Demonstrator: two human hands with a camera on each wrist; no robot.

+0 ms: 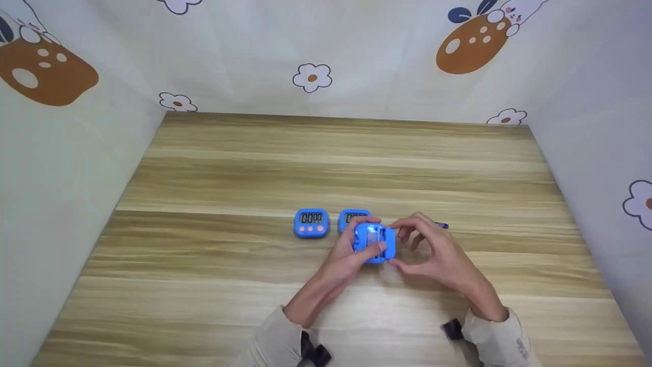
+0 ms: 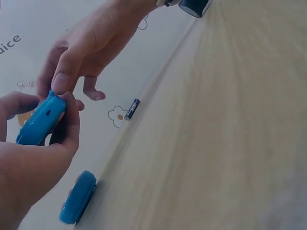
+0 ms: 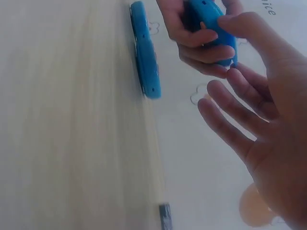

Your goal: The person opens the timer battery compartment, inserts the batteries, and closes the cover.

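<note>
My left hand (image 1: 351, 250) grips a blue digital timer (image 1: 361, 237) with its back turned up, thumb across the back. An open battery compartment (image 1: 373, 235) shows there. Along the right side, the blue battery cover (image 1: 390, 243) stands out from the body. My right hand (image 1: 438, 250) pinches that cover by its two ends between thumb and forefinger; in the right wrist view its other fingers (image 3: 230, 122) are loosely spread. Beyond the held timer, a second blue timer (image 1: 349, 215) lies face up, partly hidden by the left hand.
A third blue timer (image 1: 311, 223) lies face up at left, its display and pink buttons showing. A dark battery (image 2: 132, 109) lies on the wood-grain table (image 1: 204, 285), mostly behind the right hand in the head view. Patterned fabric walls (image 1: 254, 61) enclose the table's back and sides.
</note>
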